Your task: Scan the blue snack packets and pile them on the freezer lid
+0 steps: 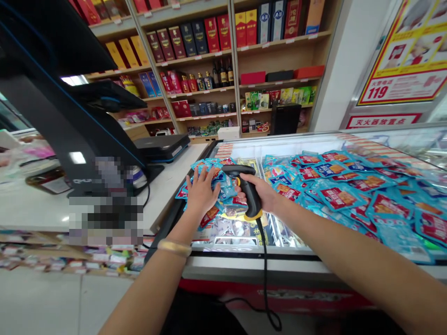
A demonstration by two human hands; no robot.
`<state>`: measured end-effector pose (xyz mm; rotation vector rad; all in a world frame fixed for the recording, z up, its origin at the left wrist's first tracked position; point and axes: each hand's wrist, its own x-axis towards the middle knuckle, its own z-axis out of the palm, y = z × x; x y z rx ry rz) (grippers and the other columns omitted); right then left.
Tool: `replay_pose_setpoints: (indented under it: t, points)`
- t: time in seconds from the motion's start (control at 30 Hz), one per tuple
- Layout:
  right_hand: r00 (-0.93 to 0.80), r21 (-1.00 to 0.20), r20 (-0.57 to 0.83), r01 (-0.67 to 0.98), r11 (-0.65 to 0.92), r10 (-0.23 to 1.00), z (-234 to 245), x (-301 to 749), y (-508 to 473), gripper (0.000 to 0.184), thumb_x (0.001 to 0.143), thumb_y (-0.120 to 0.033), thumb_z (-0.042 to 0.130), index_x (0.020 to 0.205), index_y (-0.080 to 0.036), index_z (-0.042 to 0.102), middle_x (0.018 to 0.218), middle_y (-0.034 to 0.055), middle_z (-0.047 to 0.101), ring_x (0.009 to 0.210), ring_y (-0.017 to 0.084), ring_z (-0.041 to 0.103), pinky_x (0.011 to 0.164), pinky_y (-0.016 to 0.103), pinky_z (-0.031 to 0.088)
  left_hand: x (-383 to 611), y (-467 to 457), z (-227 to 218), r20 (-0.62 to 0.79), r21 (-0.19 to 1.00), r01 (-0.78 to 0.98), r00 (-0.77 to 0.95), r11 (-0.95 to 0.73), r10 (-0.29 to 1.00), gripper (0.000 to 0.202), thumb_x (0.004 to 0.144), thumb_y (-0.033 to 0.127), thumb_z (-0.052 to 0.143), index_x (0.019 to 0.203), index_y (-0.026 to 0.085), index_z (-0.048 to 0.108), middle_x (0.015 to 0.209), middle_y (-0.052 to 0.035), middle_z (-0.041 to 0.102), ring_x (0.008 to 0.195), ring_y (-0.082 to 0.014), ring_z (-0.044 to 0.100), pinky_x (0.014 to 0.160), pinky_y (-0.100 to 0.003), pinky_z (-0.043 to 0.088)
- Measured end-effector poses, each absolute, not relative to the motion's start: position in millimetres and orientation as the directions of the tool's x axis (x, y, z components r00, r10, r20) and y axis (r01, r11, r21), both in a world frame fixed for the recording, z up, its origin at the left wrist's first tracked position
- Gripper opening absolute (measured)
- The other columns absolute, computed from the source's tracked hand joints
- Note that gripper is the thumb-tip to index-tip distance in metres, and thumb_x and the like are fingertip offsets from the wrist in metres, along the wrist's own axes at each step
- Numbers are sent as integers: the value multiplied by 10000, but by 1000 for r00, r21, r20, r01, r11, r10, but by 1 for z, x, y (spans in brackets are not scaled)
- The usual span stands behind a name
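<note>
My right hand [264, 194] is closed round the grip of a black barcode scanner [245, 187], whose head points left over a small pile of blue and red snack packets [221, 193]. The scanner's black cable [264, 260] hangs down over the freezer's front edge. My left hand [201, 192] lies on that pile with fingers spread flat, pressing the packets against the glass freezer lid [244, 232]. A gold bangle sits on my left wrist.
Many more blue and red packets [349, 190] cover the freezer lid to the right. A black checkout terminal [63, 111] stands on the white counter [31, 204] at left. Shelves of boxed goods and bottles [209, 70] fill the back wall.
</note>
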<state>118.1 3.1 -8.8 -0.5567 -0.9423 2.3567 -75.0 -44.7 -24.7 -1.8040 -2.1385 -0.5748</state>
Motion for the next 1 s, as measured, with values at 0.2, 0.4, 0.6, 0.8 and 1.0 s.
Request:
replay_pose_setpoints:
  t: [0.2,0.4,0.6,0.8,1.0]
  points:
    - [-727,-753,-75,-407,-517,682,17,176,19,178,886,-320,585,820,-156,587,633,-1,531,475,90,450,422,192,418,-39,-32,-9,571,199,971,-4,-133,821,558,923,366,478,1456,200,461,1568,-132,408,1502,-332,262,1211,-582,201]
    - [-572,-810,-76,-442,-385,817,25,263,40,154,874,-324,596,833,-177,579,670,0,513,485,98,426,414,206,429,41,1,-9,472,377,777,307,-504,827,495,875,349,578,1352,216,560,1432,-129,560,1319,-262,536,1129,-429,408]
    - [-544,-783,-91,-478,-398,834,8,301,48,158,860,-332,597,837,-182,555,679,1,494,485,95,401,400,197,409,83,14,-22,279,463,748,386,-475,879,640,545,476,852,1111,212,710,1277,-166,657,1201,-374,607,1047,-494,483]
    - [-553,-786,-87,-473,-398,828,-3,298,47,182,852,-347,604,806,-189,527,661,5,502,489,94,405,418,194,397,80,8,-32,331,469,726,383,-503,862,390,701,411,737,1041,222,750,1277,-154,664,1182,-344,622,1062,-498,464]
    - [-537,-823,-76,-442,-357,840,0,300,44,216,844,-387,619,791,-194,538,654,11,498,495,106,404,420,218,396,79,12,-27,531,710,573,-52,-410,846,143,775,326,639,816,218,723,800,-56,719,773,-205,669,819,-361,556]
